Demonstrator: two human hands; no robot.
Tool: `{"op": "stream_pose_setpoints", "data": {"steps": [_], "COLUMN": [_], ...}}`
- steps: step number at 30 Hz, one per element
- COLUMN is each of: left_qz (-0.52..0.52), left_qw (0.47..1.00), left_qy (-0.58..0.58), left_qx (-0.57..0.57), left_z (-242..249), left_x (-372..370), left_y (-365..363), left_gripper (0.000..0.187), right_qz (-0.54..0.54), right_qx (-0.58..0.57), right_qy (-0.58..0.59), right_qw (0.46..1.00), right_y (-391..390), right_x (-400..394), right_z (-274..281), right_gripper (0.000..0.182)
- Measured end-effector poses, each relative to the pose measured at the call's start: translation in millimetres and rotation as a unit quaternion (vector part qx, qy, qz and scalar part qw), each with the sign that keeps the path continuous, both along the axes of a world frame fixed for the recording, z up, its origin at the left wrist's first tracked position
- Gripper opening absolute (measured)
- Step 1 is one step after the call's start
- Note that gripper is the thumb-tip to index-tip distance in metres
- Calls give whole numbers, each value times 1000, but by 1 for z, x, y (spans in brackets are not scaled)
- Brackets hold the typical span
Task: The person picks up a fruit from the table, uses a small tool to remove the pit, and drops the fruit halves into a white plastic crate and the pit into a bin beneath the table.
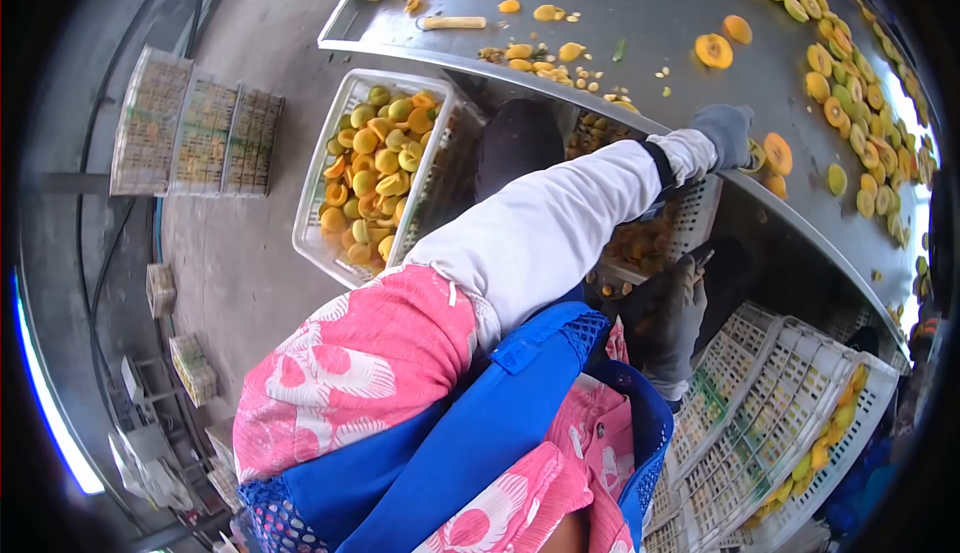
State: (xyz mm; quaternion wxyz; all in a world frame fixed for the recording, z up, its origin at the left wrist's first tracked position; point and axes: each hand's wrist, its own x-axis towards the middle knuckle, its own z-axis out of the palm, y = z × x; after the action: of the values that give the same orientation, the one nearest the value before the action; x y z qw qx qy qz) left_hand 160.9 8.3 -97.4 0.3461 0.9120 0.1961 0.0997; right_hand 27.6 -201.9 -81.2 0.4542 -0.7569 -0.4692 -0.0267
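Note:
My left hand [725, 133], in a grey glove at the end of a white sleeve, reaches to the edge of the metal table [660, 13]. Its fingers are closed on a yellow-green peach half [754, 157], seen partly from the side. Right beside it lie an orange peach half [777, 153] and another peach piece [776, 185]. My right hand [682, 303], also gloved in grey, is lower, off the table's edge and close to my body. Its fingers are closed around something thin and small that I cannot make out.
A white crate [312, 188] of peach halves stands on the floor at left. Another crate [700, 215], holding pits and scraps, sits under the table edge. Stacked crates [735, 393] are at lower right. A wooden-handled tool [452, 23] and many peach halves [868, 143] lie on the table.

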Motion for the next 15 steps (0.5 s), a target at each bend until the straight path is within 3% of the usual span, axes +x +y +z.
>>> {"op": "stream_pose_setpoints", "data": {"steps": [1, 2, 3, 5, 6, 7, 8, 10, 12, 13, 15], "left_qz": [52, 95, 133, 40, -17, -22, -26, -65, -110, -117, -18], "left_qw": [992, 975, 949, 811, 771, 760, 771, 715, 889, 887, 837], "left_qy": [-73, -96, -117, -232, -235, -225, -198, -157, -200, -198, -187], "left_qx": [-90, -174, -260, -536, -592, -609, -605, -678, -398, -401, -514], "left_z": [-2, 8, 24, 20, 42, 47, 48, 44, 44, 46, 52], "left_x": [-10, -23, -44, -77, -105, -120, -134, -153, -173, -176, -179], "left_y": [3, 8, 14, 19, 14, 8, 5, 1, -6, -10, -18], "left_gripper": [48, 50, 52, 59, 63, 67, 55, 34, 35, 35, 28], "right_qz": [-41, -84, -124, -88, -45, -43, -39, -56, -82, -86, -98], "right_qx": [43, 80, 23, 7, -12, 1, 12, -24, -29, -7, 10], "right_qy": [320, 605, 636, 603, 570, 564, 556, 542, 534, 505, 427], "right_qw": [945, 788, 762, 793, 820, 825, 830, 838, 841, 859, 899], "right_y": [4, 8, 22, 34, 38, 44, 51, 58, 60, 59, 58], "right_x": [-2, -5, -5, -7, -6, -8, -11, -15, -19, -22, -29], "right_z": [1, 4, 24, 39, 44, 43, 42, 61, 59, 49, 42], "right_gripper": [16, 17, 19, 19, 19, 19, 20, 21, 24, 26, 28]}}
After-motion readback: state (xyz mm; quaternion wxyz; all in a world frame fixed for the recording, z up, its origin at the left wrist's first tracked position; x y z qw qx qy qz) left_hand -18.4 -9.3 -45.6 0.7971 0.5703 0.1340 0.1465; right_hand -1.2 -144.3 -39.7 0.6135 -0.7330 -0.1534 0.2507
